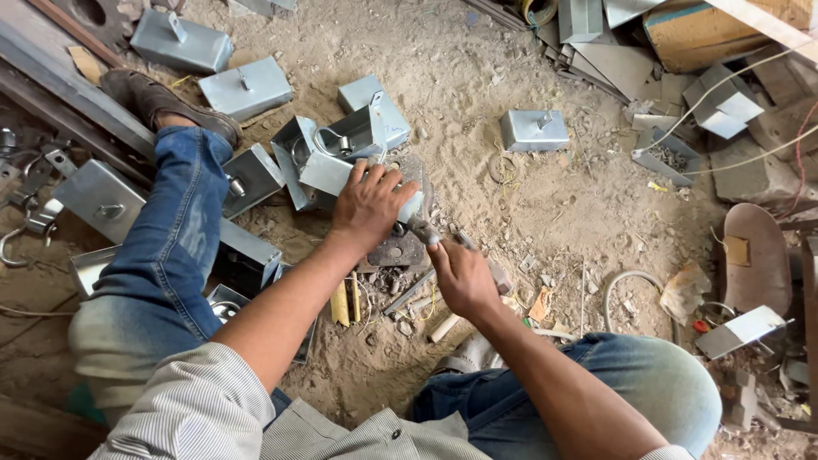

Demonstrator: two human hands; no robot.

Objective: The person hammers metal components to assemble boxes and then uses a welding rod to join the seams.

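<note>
Sitting on the sandy floor (545, 204), working a folded sheet-metal piece (341, 158) on a dark steel plate (399, 249).
Left hand (371, 204) lies flat, pinning the piece, arm stretched forward. Right hand (463, 277) is clamped on a tool (421, 228), wrist bent inward. More metal boxes (247, 87) lie around, near the outstretched leg (170, 247).

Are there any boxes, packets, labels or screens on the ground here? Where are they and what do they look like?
Cardboard box: top right corner, brown and flat-sided, with a blue strip along one edge.
Scrap of brown card: right side, small square lying on a rounded rusty plate.
Crumpled wrapper: right of the person's knee, pale and creased.
Labels, signs or screens: none that I can see.
</note>
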